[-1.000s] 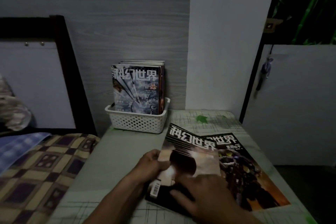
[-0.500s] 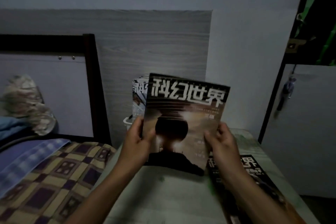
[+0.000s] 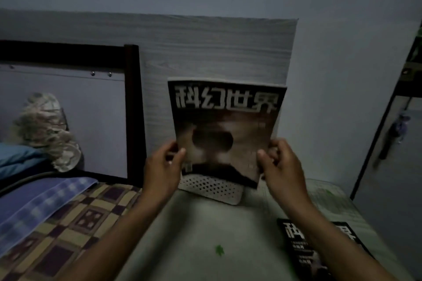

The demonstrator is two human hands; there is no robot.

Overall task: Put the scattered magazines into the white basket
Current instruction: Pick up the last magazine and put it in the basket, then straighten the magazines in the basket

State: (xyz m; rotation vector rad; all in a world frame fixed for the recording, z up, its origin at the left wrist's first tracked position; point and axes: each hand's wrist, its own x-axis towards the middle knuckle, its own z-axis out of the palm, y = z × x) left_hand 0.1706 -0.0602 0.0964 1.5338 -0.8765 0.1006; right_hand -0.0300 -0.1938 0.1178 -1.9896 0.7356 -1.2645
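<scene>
A dark magazine with large white title characters stands upright in the air, held by both hands at its lower side edges. My left hand pinches its left edge and my right hand its right edge. Its bottom edge hangs just above and in front of the white perforated basket, which sits at the back of the table against the wall. The magazines in the basket are hidden behind the held one. Another magazine lies flat on the table at the front right, partly under my right forearm.
A pale table top with green leaf marks carries the basket. A bed with a checked blanket and dark headboard borders it on the left. A grey wood-grain panel stands behind, and a door is at the right.
The magazine was lifted off the table with both hands, raised upright and carried back over the basket. The camera has moved closer.
</scene>
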